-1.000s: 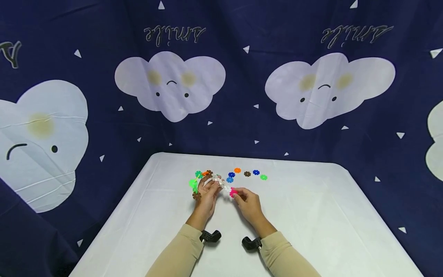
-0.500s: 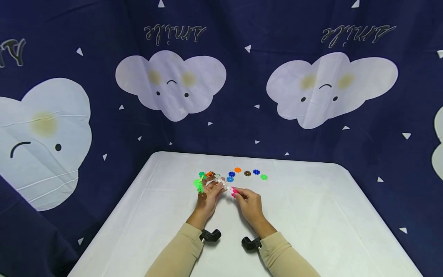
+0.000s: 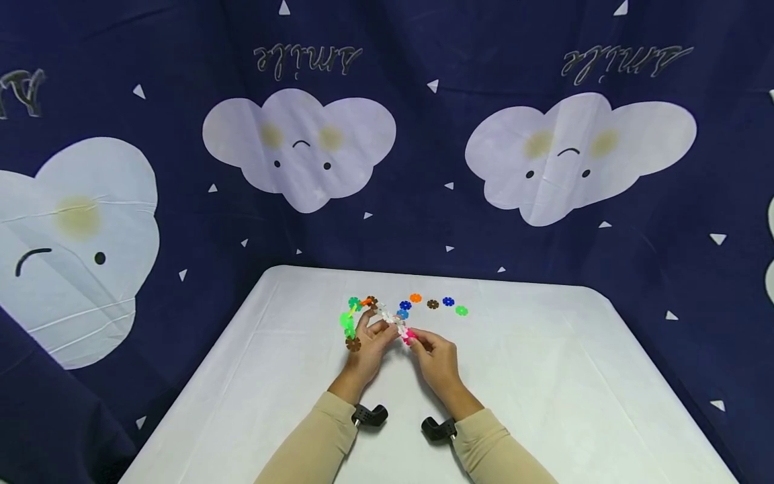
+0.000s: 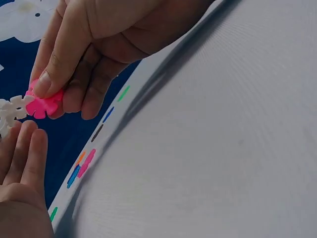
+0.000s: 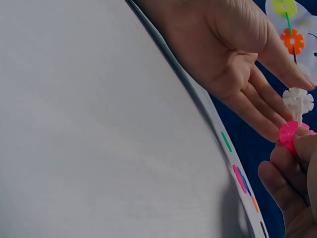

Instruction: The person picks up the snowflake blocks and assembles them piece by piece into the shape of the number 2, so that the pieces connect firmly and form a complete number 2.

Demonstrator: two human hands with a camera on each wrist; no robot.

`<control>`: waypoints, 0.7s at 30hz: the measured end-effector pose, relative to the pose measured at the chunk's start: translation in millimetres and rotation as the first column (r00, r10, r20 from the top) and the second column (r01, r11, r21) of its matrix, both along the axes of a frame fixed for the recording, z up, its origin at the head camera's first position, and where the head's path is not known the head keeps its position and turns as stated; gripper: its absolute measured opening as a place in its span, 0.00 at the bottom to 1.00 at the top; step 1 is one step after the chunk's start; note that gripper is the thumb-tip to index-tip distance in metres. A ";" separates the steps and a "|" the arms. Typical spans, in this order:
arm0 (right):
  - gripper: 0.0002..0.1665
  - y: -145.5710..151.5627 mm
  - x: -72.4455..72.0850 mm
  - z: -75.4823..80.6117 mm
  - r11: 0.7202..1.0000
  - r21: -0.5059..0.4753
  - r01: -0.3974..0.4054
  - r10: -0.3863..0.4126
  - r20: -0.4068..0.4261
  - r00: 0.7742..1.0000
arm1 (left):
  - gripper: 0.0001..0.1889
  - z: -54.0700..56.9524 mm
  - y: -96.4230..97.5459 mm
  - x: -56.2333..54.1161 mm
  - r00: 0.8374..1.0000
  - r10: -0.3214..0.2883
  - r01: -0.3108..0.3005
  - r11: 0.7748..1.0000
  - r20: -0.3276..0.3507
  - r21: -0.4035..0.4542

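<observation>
A chain of interlocked snowflake discs runs between the two hands. Its white discs (image 3: 388, 316) lie at my left hand (image 3: 369, 346), whose thumb and fingers hold the chain there; a white disc (image 5: 298, 100) shows beside the thumb in the right wrist view. My right hand (image 3: 440, 361) pinches a pink disc (image 4: 44, 101) between thumb and index finger, its edge against the white end. Beyond the left hand the chain curves through brown, an orange disc (image 5: 292, 41), green discs (image 3: 347, 321) and a brown disc (image 3: 353, 344). Fingers partly cover the pink disc.
Loose discs lie on the white table (image 3: 544, 376) beyond the hands: blue (image 3: 448, 302), orange (image 3: 415, 298), brown (image 3: 432, 304) and light green (image 3: 462, 310). A dark blue curtain (image 3: 423, 235) with cloud prints hangs behind the table.
My left hand and the chain have shifted slightly right, toward the right hand. The pink disc stays pinched and now appears turned more edge-on.
</observation>
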State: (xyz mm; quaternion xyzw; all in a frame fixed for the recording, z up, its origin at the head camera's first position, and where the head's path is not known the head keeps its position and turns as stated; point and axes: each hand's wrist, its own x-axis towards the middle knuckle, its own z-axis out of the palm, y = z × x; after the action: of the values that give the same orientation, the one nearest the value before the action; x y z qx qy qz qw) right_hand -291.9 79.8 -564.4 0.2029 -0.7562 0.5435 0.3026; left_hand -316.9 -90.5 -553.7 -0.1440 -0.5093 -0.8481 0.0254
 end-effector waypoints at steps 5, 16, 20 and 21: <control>0.11 -2.2 -0.5 -1.6 1.000 -0.022 -0.011 0.011 0.022 1.000 | 0.39 -2.9 1.7 -1.3 1.000 0.019 -0.019 0.999 -0.007 -0.032; 0.28 5.1 -0.3 -1.7 0.978 0.205 0.041 -0.060 0.086 0.995 | 0.43 -1.7 -0.5 -2.9 0.998 0.066 -0.066 0.998 0.011 -0.011; 0.24 4.4 -4.9 -3.2 0.935 0.346 0.077 -0.124 0.114 0.986 | 0.44 -2.2 -1.9 -4.6 0.994 0.099 -0.099 0.995 0.046 0.004; 0.23 3.6 -6.6 -3.5 0.927 0.367 0.076 -0.127 0.117 0.985 | 0.44 -2.5 -2.2 -5.0 0.992 0.109 -0.110 0.994 0.057 0.011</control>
State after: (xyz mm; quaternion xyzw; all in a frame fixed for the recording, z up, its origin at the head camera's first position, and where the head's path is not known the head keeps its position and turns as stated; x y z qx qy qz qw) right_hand -298.5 83.4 -567.8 0.1775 -0.8719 0.3916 0.2345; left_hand -321.9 -92.7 -556.1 -0.0915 -0.5109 -0.8528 0.0587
